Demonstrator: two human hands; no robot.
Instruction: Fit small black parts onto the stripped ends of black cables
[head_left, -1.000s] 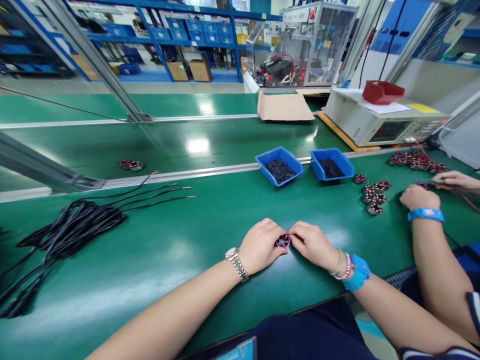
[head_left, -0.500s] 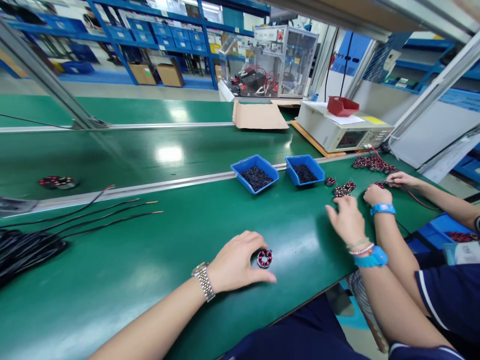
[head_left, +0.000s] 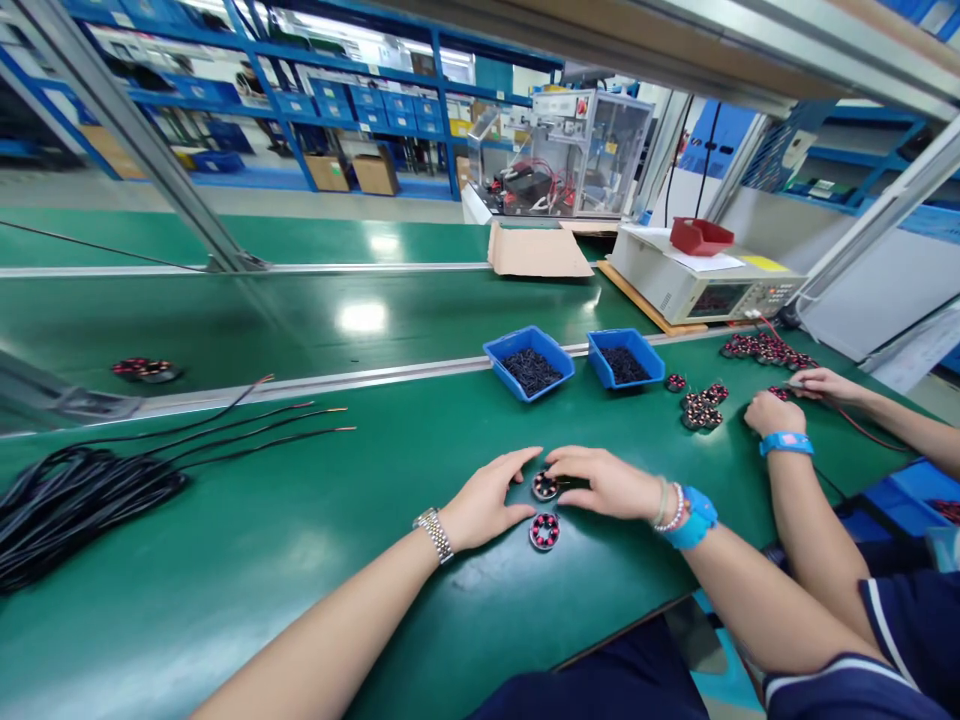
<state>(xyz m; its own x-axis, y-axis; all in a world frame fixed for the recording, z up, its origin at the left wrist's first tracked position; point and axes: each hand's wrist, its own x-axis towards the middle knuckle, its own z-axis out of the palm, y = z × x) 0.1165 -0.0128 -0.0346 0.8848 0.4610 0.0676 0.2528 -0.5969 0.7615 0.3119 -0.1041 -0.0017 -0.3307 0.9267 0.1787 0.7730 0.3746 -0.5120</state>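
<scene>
Two motor stators, small rings with wound coils, are in front of me on the green bench. The upper stator [head_left: 545, 487] has coppery coils and lies between the thumb and fingertips of my right hand [head_left: 611, 485], which grips its edge. Just below it sits the lower stator [head_left: 544, 531] with red coils, flat on the bench and touched by neither hand. To the left, my left hand [head_left: 491, 503] is curved with thumb and fingers apart, holding nothing, close beside both stators.
Two blue bins [head_left: 531, 388] of small black parts stand beyond my hands. A stator cluster [head_left: 702, 409] lies right, with more behind. Black cables [head_left: 82, 500] lie left. At right, a co-worker's hands [head_left: 776, 415] work on a stator near a bench instrument [head_left: 712, 285].
My right hand has come left from the stator cluster with a stator, setting it above the first one. My left hand has moved off the first stator. The view has shifted slightly.
</scene>
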